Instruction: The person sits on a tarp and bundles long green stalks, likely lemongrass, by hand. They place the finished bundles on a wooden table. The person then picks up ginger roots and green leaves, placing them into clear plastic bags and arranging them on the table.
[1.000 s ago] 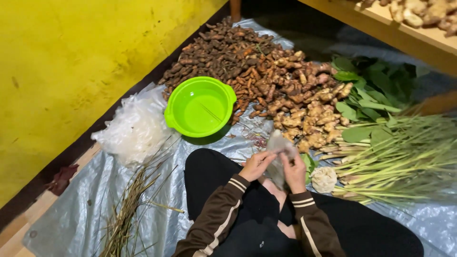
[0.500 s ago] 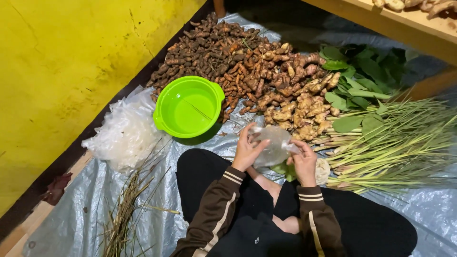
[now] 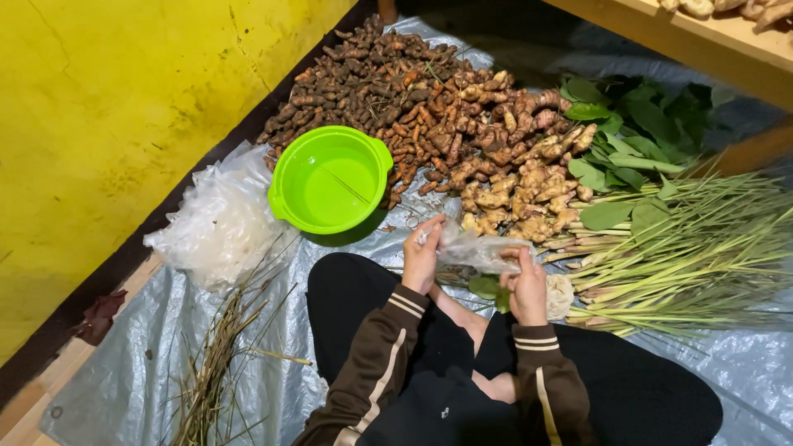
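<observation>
Both hands, left (image 3: 423, 258) and right (image 3: 526, 285), grip a clear bag (image 3: 472, 248) over open tarp (image 3: 132, 372), bowl (image 3: 330, 180) just beyond, wrists raised.

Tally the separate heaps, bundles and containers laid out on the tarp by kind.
Green basin: 1
Root heaps, dark roots and pale ginger-like roots: 2
Leaf pile: 1
Lemongrass bundle: 1
Stack of clear bags: 1
Dry stalk bunch: 1
Total: 7
</observation>
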